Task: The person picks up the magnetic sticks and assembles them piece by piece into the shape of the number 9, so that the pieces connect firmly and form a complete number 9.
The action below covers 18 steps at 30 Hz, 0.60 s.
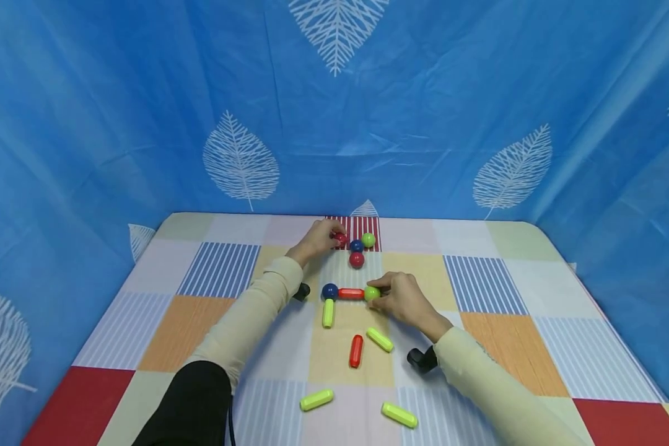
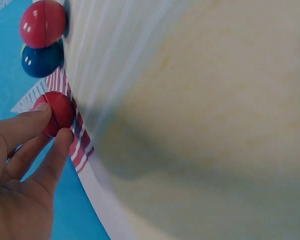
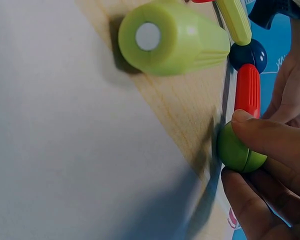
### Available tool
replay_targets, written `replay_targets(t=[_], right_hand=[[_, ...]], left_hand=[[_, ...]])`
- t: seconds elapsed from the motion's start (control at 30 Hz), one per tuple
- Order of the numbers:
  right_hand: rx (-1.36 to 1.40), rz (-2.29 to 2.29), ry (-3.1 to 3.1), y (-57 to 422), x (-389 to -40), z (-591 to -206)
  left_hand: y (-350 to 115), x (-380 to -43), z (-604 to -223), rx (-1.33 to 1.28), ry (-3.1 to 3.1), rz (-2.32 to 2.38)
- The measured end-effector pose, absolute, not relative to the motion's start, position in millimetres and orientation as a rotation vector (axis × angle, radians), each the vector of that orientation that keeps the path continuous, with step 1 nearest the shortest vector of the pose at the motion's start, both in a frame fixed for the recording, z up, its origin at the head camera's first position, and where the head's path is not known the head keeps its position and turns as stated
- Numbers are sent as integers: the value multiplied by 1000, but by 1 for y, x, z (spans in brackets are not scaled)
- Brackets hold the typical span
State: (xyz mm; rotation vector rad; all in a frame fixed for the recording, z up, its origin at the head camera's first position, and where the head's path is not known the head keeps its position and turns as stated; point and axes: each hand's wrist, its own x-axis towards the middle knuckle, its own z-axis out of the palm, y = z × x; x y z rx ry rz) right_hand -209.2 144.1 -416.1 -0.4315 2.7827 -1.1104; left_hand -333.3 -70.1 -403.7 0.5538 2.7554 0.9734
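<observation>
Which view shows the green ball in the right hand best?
The right wrist view: the green ball appears large there, its seam visible, though the right hand covers part of it. The head view shows it small, at the end of a red stick. The left wrist view does not show it.

Legibility check, all views | balls point(image 1: 357, 259) — no lettering or numbers readable | rods point(image 1: 316, 399) — no label or brand readable | patterned tablecloth point(image 1: 535, 285), blue backdrop point(image 1: 401, 124): no words or signs readable | black device point(image 1: 422, 360) by right sleeve point(image 1: 479, 378): no marking readable
</observation>
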Motion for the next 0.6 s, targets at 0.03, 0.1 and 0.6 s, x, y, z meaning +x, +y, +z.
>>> replay_targets(t=[0.03, 0.1, 0.6], right_hand=[[-444, -1108, 2787, 144, -209, -416], [-454, -1103, 2792, 145, -209, -416], [-485, -1116, 2756, 146, -210, -413]], left_hand=[[-73, -332, -403, 547, 2754, 990], [-80, -328, -402, 561, 2765, 995], [-147, -238, -402, 518, 2723, 1115]])
